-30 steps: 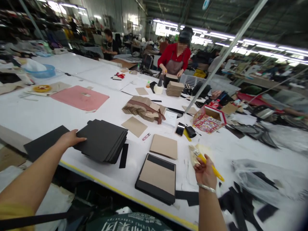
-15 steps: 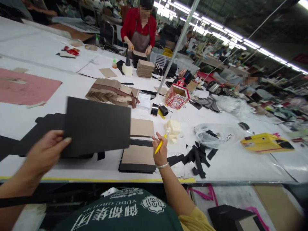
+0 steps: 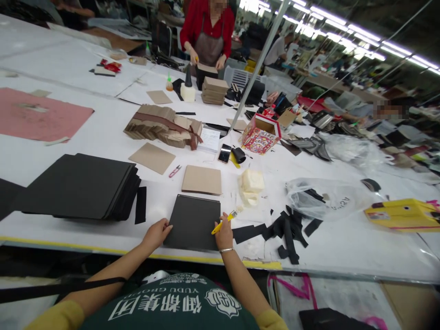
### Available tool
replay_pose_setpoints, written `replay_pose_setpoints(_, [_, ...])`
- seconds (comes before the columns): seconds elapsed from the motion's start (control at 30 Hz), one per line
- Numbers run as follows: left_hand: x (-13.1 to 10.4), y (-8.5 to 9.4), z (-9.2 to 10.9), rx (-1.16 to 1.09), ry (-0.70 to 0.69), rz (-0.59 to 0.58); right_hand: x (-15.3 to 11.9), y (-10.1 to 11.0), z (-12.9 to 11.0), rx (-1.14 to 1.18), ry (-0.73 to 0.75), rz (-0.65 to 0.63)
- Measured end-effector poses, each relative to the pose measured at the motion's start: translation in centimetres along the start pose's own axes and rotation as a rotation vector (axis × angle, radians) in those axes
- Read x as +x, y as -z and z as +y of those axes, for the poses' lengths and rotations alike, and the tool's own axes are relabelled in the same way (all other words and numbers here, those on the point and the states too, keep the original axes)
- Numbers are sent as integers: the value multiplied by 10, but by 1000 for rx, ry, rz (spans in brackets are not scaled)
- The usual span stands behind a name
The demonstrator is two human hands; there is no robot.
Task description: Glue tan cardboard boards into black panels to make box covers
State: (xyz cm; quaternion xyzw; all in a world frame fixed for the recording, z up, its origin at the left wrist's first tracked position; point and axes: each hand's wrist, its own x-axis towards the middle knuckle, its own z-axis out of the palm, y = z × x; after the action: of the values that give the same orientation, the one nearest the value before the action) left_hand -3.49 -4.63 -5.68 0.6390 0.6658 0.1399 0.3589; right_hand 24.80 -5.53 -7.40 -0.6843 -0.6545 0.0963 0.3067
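Panel [image 3: 195, 222], black, lies flat on the table [image 3: 347, 250], near side. My left hand [image 3: 156, 233], nearly closed, pinches its left edge; my right hand [image 3: 224, 234], closed around a yellow-handled brush [image 3: 217, 228], steadies the right, bristles angled clear, presumably sparing the surface.

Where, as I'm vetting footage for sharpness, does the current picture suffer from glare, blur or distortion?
Head view: ceiling lights at upper right blown out to white; background there dim and soft; lower right corner dark and smeared; wide-angle look, with the table slanting. Black sheet and both hands fairly clear, with only soft shadows.
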Motion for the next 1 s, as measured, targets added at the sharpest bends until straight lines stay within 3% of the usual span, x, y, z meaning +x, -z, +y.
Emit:
replay_pose_setpoints(0.33, [9, -7, 9, -42, 78, 53, 16, -2, 18, -55, 38, -102])
replay_pose_setpoints(0.5, [10, -7, 9, -34, 128, 21, 18, -6, 18, -127, 67, -189])
replay_pose_setpoints(0.67, [12, 4, 8, 119, 106, 13, 27, 6, 22, -234, 110, -221])
replay_pose_setpoints(0.77, [22, 18, 21, 248, -71, 155, 52, 30, 26, -181, 122, -144])
replay_pose_setpoints(0.83, [36, 23, 39, 297, -253, 185, 79, 46, 22, -41, 116, -71])
replay_pose_setpoints(0.93, [69, 12, 77, 336, -510, 90, 131, 54, 2, 249, -11, -15])
replay_pose_setpoints(1.0, [94, -5, 103, 374, -630, 4, 166, 44, -18, 415, -135, -92])
